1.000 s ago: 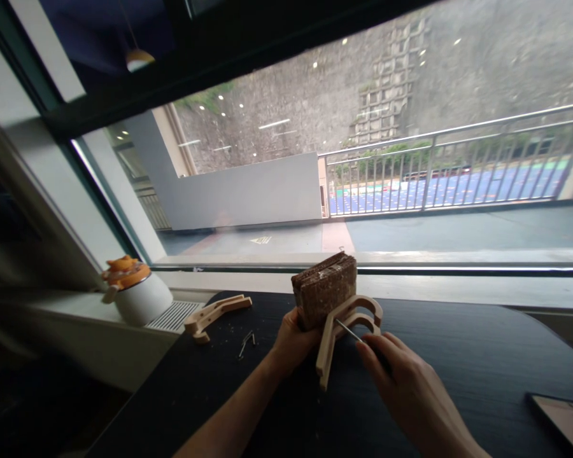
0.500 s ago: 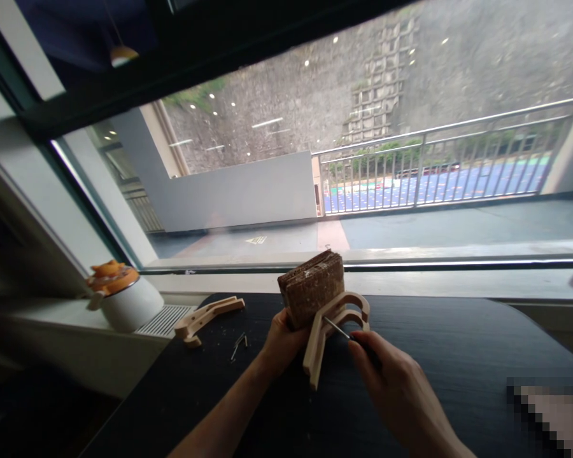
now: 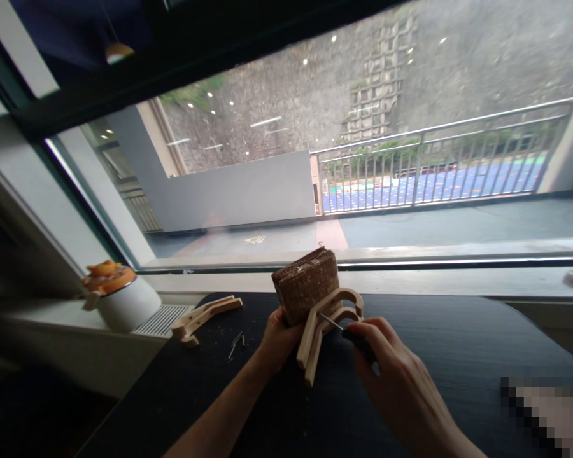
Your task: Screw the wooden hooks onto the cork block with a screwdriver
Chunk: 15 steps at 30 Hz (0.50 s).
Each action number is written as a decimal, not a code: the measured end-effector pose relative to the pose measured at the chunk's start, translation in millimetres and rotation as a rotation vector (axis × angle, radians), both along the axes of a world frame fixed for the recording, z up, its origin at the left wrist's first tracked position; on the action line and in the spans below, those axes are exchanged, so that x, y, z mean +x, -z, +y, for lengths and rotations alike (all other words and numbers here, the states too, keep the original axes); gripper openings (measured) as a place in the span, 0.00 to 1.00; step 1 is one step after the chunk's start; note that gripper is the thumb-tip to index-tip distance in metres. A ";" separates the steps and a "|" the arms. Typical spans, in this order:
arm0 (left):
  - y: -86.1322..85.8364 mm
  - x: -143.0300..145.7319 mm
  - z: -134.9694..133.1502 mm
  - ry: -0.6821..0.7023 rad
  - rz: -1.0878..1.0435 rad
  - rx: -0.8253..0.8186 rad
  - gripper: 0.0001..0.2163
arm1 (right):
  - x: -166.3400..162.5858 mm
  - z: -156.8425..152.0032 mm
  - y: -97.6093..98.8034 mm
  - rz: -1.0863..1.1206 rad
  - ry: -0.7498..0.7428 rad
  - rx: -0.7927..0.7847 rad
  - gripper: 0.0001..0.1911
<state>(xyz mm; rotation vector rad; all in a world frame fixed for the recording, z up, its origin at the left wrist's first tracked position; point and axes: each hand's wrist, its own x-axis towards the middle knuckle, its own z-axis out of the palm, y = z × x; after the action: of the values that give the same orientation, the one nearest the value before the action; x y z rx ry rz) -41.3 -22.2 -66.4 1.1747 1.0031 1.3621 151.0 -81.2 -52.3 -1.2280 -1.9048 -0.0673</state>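
My left hand (image 3: 277, 343) is closed around the lower left of a rough brown block (image 3: 308, 286) with a layered top, holding it tilted above the table. Against the block's right side lies a pale curved wooden piece (image 3: 310, 337) with two parallel bars, hooked at its upper end. In my right hand (image 3: 386, 362) is a screwdriver (image 3: 356, 340) with a dark handle. Its thin metal shaft reaches to the wooden piece, where the tip meets a bar. A similar pale wooden piece (image 3: 205, 318) lies on the table at the left, with several screws (image 3: 236, 345) near it.
The dark table (image 3: 439, 356) stands against a window sill (image 3: 410, 280). A white pot with an orange lid (image 3: 128, 305) sits on the left ledge by a vent grille (image 3: 160, 320). A pixelated patch (image 3: 554, 413) covers something at the lower right.
The block, the wooden piece and both hands have shifted slightly left in view, as has the whole scene a little. My right hand has turned slightly on the screwdriver handle.
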 end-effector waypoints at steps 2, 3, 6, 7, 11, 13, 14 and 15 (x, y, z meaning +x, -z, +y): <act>0.0 0.0 0.0 0.000 -0.003 -0.004 0.21 | -1.1 0.9 1.2 -0.014 0.007 0.054 0.09; -0.1 0.1 -0.2 0.000 -0.003 -0.005 0.21 | -1.9 0.9 1.7 -0.005 0.010 0.069 0.10; -0.1 0.8 -1.1 0.004 -0.002 -0.007 0.20 | -3.9 -0.2 2.6 0.086 -0.001 0.036 0.09; 0.0 1.1 -1.4 0.006 -0.003 -0.007 0.20 | -4.1 -0.5 2.8 0.127 -0.006 0.004 0.09; 0.2 1.8 -2.0 0.012 -0.007 -0.005 0.19 | -2.1 -0.3 2.7 0.225 -0.011 -0.156 0.12; -0.3 2.1 -2.4 0.010 -0.010 -0.005 0.19 | -1.3 0.1 1.8 0.203 -0.014 -0.206 0.13; -0.7 2.2 -2.6 0.008 -0.011 -0.005 0.19 | -1.4 0.1 1.1 0.179 -0.015 -0.215 0.11; -1.3 2.5 -2.9 0.006 -0.013 -0.005 0.20 | -1.7 0.0 0.3 0.153 -0.012 -0.213 0.09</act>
<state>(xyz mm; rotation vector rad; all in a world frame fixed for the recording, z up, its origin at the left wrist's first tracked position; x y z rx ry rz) -38.8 -25.1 -65.1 1.1625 0.9924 1.3606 149.3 -81.1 -52.7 -1.3221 -1.8206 0.2353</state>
